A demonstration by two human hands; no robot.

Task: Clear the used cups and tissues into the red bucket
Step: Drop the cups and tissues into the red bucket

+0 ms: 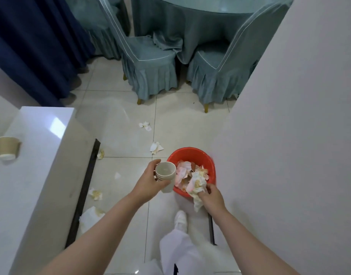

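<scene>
Two bare forearms reach out over white trousers (178,253) and a white shoe (180,219) on the pale floor tiles (131,195). At the end of one, the left hand (148,181) curls its fingers and thumb round a stack of paper cups (166,176), tipped so the open mouth of the top cup faces the camera; the stack sits just beside the rim of the red bucket (192,153). Opposite it, the right hand (212,197) pinches a wad of stained tissues (197,186) with fingers closed tight, the wad hanging over the bucket's near edge, touching the crumpled tissues already piled inside. Several more crumpled tissues (156,147) lie scattered on the tiles to the left of and beyond the bucket. One more paper cup (6,147) lies on its side on the white counter (41,135) at the left, well apart from both hands. Beyond stand covered chairs (148,70) by a draped table (200,26).
</scene>
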